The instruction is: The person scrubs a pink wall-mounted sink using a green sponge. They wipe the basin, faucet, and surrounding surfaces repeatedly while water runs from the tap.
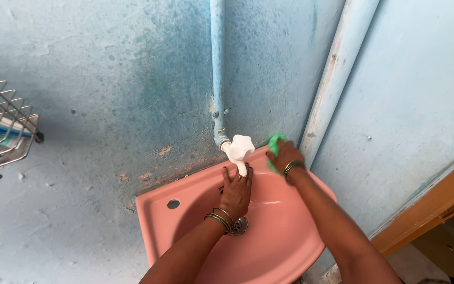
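Item one, centre of the frame: pink basin [285,247], wall-mounted, with a small round hole on its left ledge and a metal drain [239,226] low in the bowl.

Item two, just above centre: white tap [238,150], fed by a pale blue pipe [217,68] that I see running straight down the wall from the top edge.

Item three: left hand [236,192], flat inside the bowl with fingers spread wide and pointing up toward the tap, palm pressed to the pink surface directly below the spout. It holds nothing. Bangles sit at the wrist, right over the drain.

Item four: right hand [284,156], right of centre, on the back right ledge of the basin. I note it closed over a green scrubber [275,143], which pokes out above the knuckles and touches the ledge next to the wall. A bangle circles this wrist too.

Item five, left edge of the frame: wire rack [1,126] fixed to the blue wall [106,79].

Item six, upper right: a second, wider pipe [337,68] slanting down toward the basin's corner.
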